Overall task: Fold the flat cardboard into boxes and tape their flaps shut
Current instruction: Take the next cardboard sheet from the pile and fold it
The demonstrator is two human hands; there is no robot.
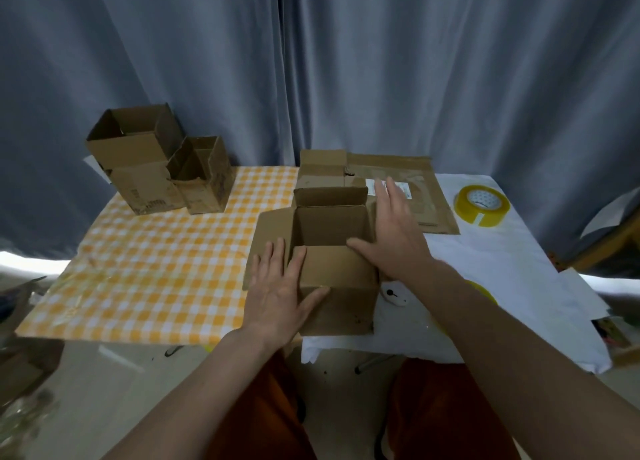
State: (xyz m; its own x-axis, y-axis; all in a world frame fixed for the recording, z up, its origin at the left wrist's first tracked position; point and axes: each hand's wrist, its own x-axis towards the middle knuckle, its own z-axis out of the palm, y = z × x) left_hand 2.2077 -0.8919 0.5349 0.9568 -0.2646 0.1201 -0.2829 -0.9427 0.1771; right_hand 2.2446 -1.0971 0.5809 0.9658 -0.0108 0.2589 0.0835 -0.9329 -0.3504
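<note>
A brown cardboard box [341, 296] stands upright at the table's near edge, its top open and its flaps spread. My left hand [282, 291] lies flat with straight fingers on the box's left flap and near-left corner. My right hand [393, 231] presses flat against the right side, thumb over the near flap's edge. Behind the box lies flat cardboard [408, 185] with a white label. A roll of yellowish tape [482, 205] sits at the right on the white cloth. A second yellow roll [485, 291] is mostly hidden under my right forearm.
Two folded open boxes [138, 168] [204, 179] stand at the back left on the yellow checked cloth [156, 251]. A small white object [393, 295] lies just right of the box. A grey curtain hangs behind. My legs are below the table edge.
</note>
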